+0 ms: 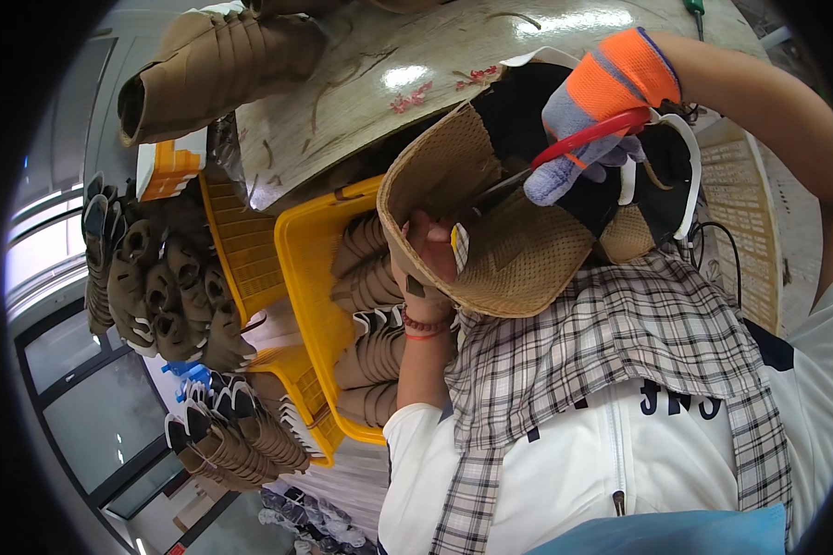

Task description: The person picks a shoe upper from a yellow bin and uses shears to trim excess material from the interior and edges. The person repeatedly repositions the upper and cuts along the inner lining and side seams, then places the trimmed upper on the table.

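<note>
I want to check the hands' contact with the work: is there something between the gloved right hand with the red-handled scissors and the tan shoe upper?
Nothing visible: the right hand holds the red-handled scissors directly against the tan shoe upper, which the left hand grips from below.

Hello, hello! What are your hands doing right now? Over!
Left hand holds tan shoe upper from underneath. Gloved right hand grips red-handled tool against it. Yellow crate of more uppers alongside, nothing blocking.
</note>
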Demonstrator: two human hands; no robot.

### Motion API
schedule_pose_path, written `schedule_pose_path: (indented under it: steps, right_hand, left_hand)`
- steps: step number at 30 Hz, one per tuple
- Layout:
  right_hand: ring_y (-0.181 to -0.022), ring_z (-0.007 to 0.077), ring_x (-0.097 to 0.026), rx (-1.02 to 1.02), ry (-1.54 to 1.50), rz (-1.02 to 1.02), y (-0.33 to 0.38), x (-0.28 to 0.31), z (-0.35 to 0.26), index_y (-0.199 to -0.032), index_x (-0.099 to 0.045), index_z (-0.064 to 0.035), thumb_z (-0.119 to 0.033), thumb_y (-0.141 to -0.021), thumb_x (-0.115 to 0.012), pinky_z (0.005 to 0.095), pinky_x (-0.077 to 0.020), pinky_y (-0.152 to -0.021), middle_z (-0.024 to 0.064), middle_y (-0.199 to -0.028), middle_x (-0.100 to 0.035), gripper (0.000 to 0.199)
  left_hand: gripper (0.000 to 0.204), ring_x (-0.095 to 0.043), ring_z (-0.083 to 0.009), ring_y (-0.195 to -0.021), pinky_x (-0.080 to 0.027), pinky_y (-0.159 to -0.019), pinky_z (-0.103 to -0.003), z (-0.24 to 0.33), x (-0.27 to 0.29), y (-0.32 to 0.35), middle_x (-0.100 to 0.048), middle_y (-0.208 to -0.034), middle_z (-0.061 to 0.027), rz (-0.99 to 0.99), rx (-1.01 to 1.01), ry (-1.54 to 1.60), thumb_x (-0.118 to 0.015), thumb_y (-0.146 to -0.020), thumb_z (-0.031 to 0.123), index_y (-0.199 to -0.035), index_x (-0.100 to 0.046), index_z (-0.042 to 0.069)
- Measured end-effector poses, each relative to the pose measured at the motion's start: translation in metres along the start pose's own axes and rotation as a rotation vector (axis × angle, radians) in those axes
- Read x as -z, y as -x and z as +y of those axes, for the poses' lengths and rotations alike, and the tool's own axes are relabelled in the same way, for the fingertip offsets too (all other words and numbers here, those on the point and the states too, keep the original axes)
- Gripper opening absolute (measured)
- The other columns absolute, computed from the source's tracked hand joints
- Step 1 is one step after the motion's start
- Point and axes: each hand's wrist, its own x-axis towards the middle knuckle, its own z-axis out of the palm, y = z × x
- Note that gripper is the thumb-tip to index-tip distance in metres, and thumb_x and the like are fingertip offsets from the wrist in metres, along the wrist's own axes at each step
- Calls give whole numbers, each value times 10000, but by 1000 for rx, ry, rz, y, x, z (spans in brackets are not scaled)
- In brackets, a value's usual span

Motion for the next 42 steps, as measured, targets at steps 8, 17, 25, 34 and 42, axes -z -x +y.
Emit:
schedule_pose_path:
  steps: [8,17,25,34,42]
  right_hand:
    - [-511,192,-631,-81,30,78,24,-5,-30,-806,-679,32,-716,-781,-511,295,-536,-488,118,-638,-634,767]
    - [-535,198,-631,-139,48,306,13,-20,-25,-858,-690,7,-484,-770,-691,310,-529,-501,108,-665,-650,499]
    - [-824,255,-623,149,650,1133,32,-47,-10,-1024,-609,-55,-368,-668,-772,352,-487,-762,80,-889,-629,501]
    - [-970,227,-577,25,1080,1394,4,-30,-15,-1110,-581,-37,-418,-717,-703,347,-423,-869,85,-1024,-608,561]
    - [-871,224,-613,93,1223,1507,-3,-24,-3,-1033,-610,-67,-357,-727,-697,327,-479,-764,66,-903,-628,430]
  left_hand:
    - [377,-558,-283,-1107,-489,-863,-438,2,-11,-8,-539,-1274,-106,-34,18,-53,-590,-912,247,-1242,-534,74]
    - [167,-600,-220,-933,-495,-788,-419,1,-11,-13,-649,-994,-70,-80,98,175,-571,-926,226,-897,-646,81]
    - [144,-606,-179,-826,-501,-772,-327,-2,16,-4,-650,-919,-27,86,203,770,-543,-942,192,-986,-616,76]
    - [364,-490,-237,-1190,-411,-992,-371,7,-60,-12,-558,-1251,-103,25,-102,212,-556,-922,146,-1266,-496,41]
    - [406,-447,-311,-1239,-323,-1067,-481,4,-46,-19,-505,-1317,-138,98,18,226,-529,-934,195,-1301,-454,38]
